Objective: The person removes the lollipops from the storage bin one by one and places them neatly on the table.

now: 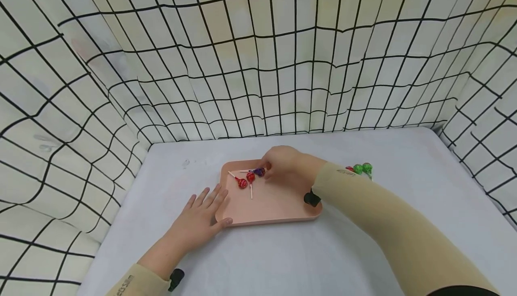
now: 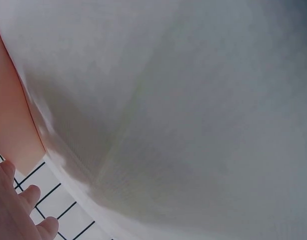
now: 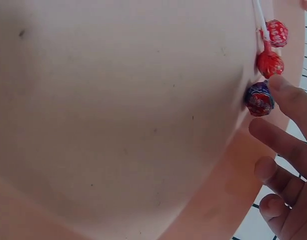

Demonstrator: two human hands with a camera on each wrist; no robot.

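Purple lollipop (image 1: 259,171), one, lies in the pink tray (image 1: 278,206) toward its far edge, beside two red lollipops (image 1: 242,183); grip of right hand (image 1: 284,160) loosely parted at it (contact unclear), best worked low and gently, left hand (image 1: 198,219) steadying the tray's left side.

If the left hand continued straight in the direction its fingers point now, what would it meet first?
Most likely the pink tray: in the head view, the left hand overlaps its left edge, though depth leaves actual touching unclear.
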